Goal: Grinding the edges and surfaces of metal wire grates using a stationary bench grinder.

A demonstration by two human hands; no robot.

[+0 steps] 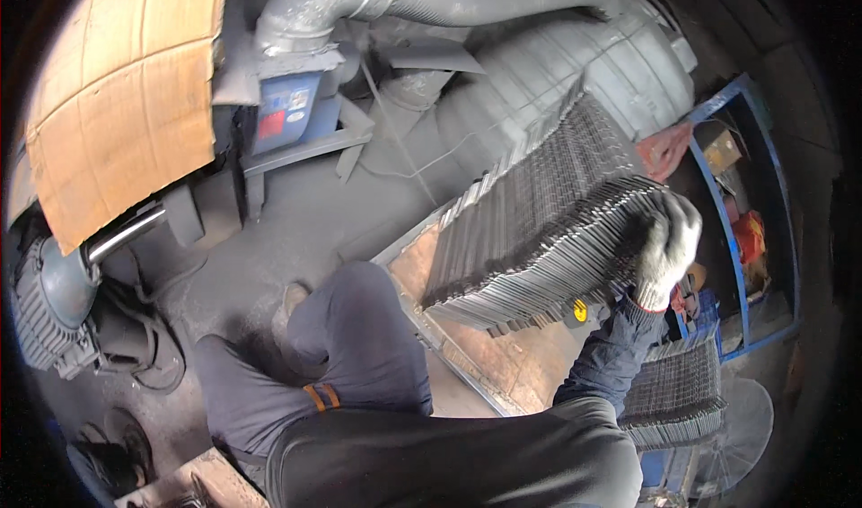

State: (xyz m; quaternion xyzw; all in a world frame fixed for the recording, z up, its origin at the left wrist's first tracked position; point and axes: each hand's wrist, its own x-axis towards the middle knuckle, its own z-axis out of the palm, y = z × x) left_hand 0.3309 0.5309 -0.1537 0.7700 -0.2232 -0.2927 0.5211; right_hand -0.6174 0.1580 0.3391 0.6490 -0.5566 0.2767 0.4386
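Fingers (686, 210) of the gloved right hand (664, 256) curled slightly apart against the three-o'clock end of a stack of thin dark plates (530, 229); whether pinching, I couldn't tell. The stack sat on a table (510, 362), edge at seven o'clock, roomy floor (314, 225) at nine.

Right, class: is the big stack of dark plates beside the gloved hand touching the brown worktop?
Touching: the head view shows the stack resting on the worktop, lower edges meeting it.
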